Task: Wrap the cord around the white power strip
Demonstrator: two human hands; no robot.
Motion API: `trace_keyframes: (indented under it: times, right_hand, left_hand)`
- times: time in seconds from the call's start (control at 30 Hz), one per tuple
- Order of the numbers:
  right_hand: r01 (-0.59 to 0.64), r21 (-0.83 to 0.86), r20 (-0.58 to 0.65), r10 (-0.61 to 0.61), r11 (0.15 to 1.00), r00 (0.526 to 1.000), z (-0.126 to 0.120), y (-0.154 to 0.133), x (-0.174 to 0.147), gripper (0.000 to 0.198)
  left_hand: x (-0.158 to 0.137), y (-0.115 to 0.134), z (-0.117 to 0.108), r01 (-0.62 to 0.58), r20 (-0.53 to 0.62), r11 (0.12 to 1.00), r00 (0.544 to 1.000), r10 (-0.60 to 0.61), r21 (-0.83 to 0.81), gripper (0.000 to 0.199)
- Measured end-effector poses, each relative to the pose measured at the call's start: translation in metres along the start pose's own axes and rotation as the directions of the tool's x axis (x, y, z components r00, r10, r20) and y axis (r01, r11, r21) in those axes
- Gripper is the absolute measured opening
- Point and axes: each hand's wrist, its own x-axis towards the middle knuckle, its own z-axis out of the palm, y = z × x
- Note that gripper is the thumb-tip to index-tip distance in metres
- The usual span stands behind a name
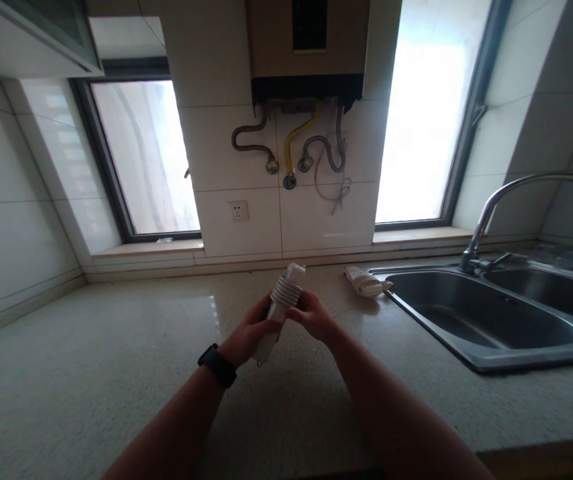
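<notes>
A white power strip [266, 348] is held up at a slant over the counter. Its white cord [285, 292] is wound in several turns round the upper end, and what looks like the plug [295, 270] sticks out at the top. My left hand [252, 331], with a black watch on the wrist, is closed round the strip's body from the left. From the right, my right hand [312, 313] pinches at the wound cord, its fingers partly hidden behind the coils. A white crumpled packet [366, 283] lies to the right of my hands, apart from them.
A speckled counter [116, 373] runs below. On the right is a steel double sink [481, 310] with a curved tap [486, 213]. A water heater [311, 40] with hoses hangs on the tiled wall, above a wall socket [239, 211]. Two windows flank it.
</notes>
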Motion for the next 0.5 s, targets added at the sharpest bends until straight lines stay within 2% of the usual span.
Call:
trace_keyframes:
  times: [0.23, 0.5]
  right_hand:
    - [0.025, -0.155, -0.033, -0.030, 0.988, 0.999, 0.0028, -0.0052, -0.0027, 0.051]
    - [0.048, -0.130, -0.093, -0.061, 0.990, 0.994, 0.0073, -0.0046, -0.0025, 0.040]
  left_hand:
    - [-0.0011, 0.0010, -0.0040, -0.036, 0.013, 0.993, 0.999, 0.034, 0.112, 0.070]
    - [-0.0011, 0.0000, -0.0063, -0.009, 0.084, 0.992, 0.996, -0.002, 0.127, 0.079]
